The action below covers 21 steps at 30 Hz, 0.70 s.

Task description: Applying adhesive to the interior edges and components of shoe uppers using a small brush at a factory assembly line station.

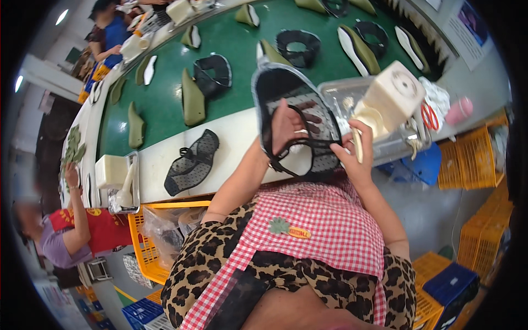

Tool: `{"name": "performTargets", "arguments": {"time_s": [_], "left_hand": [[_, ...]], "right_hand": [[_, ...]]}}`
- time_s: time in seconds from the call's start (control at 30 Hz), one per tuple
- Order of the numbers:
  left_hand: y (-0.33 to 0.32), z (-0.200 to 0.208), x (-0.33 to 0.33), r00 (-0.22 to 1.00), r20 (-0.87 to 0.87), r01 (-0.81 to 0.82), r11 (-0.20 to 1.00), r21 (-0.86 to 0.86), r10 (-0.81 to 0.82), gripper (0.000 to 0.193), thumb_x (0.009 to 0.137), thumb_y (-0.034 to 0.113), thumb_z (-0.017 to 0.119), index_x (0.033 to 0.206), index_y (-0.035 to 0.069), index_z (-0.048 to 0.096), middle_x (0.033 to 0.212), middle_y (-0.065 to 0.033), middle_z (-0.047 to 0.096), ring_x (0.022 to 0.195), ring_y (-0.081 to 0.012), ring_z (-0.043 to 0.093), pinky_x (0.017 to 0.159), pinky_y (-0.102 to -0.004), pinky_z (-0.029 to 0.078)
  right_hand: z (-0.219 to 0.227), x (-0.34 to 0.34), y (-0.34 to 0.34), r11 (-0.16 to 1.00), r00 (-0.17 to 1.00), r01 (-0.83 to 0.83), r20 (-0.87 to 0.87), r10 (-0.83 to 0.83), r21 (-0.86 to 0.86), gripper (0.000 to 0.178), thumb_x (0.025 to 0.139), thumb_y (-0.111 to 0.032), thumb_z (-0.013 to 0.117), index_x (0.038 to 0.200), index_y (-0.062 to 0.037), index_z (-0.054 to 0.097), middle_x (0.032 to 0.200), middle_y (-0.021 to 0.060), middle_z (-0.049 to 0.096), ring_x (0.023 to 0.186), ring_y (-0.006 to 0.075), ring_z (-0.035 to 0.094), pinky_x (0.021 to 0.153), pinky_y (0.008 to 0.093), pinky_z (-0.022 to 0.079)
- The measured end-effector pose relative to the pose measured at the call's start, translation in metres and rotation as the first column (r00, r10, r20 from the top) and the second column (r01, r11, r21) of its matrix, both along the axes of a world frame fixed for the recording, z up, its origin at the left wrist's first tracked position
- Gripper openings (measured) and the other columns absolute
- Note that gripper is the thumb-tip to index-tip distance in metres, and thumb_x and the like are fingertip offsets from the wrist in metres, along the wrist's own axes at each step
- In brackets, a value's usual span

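Left hand is slipped into a black mesh shoe upper — fingers spread, not clenched, seen partly through the mesh, propping the piece up. Upper is in front of the person, raised above the near edge of the table, its straps crossing near the palm. Right hand grasps a slim cream handle, fingers closed round it; fingertips are right at the upper's edge, contact hard to tell. Just beyond the right hand: clear tray with a cream container tilted in it. White cloth, red bands and pink cup-like thing to the right of that. Second mesh upper lies on the table, left of the left forearm. Green surface behind carries olive shoe lasts and black collar-shaped pieces — spaced apart.
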<state>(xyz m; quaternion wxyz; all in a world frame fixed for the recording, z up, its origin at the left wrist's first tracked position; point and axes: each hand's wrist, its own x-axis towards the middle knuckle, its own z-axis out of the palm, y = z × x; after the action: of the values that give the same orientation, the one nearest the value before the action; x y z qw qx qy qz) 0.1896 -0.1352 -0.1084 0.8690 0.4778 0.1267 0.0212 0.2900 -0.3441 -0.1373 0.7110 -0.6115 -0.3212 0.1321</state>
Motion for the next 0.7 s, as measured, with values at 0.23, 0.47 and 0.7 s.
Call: {"name": "performTargets", "arguments": {"time_s": [0.23, 0.47, 0.7], "left_hand": [[-0.010, -0.004, 0.003, 0.998, 0.044, -0.043, 0.999, -0.009, 0.043, 0.093, 0.091, 0.079, 0.023, 0.143, 0.006, 0.046, 0.123, -0.0149, 0.065, 0.113, -0.0267, 0.062, 0.098, -0.0428, 0.047], [-0.005, 0.012, -0.011, 0.971, -0.197, 0.198, 0.922, 0.332, -0.138, 0.102, 0.085, 0.086, 0.025, 0.147, 0.008, 0.044, 0.130, -0.0143, 0.060, 0.117, -0.0273, 0.056, 0.077, -0.0424, 0.057], [-0.017, 0.012, 0.003, 0.998, 0.047, 0.057, 0.953, -0.298, -0.045, 0.086, 0.093, 0.073, 0.036, 0.149, 0.007, 0.039, 0.138, -0.0220, 0.054, 0.127, -0.0356, 0.052, 0.091, -0.0574, 0.052]], "right_hand": [[0.001, -0.004, -0.004, 0.982, 0.986, 0.106, 0.145, -0.084, -0.156, 0.064, 0.071, 0.001, 0.078, 0.128, -0.0101, 0.050, 0.111, 0.0054, 0.043, 0.080, 0.0118, 0.052, 0.068, 0.0246, 0.047], [-0.007, 0.000, -0.007, 0.975, 0.977, 0.155, 0.171, -0.127, -0.162, 0.060, 0.073, 0.003, 0.076, 0.126, -0.0102, 0.051, 0.108, 0.0022, 0.043, 0.079, 0.0080, 0.050, 0.065, 0.0206, 0.043], [-0.008, 0.003, -0.005, 0.978, 0.972, 0.158, 0.194, -0.130, -0.137, 0.051, 0.077, -0.002, 0.076, 0.124, -0.0071, 0.054, 0.107, 0.0073, 0.046, 0.079, 0.0140, 0.054, 0.069, 0.0272, 0.047]]}}
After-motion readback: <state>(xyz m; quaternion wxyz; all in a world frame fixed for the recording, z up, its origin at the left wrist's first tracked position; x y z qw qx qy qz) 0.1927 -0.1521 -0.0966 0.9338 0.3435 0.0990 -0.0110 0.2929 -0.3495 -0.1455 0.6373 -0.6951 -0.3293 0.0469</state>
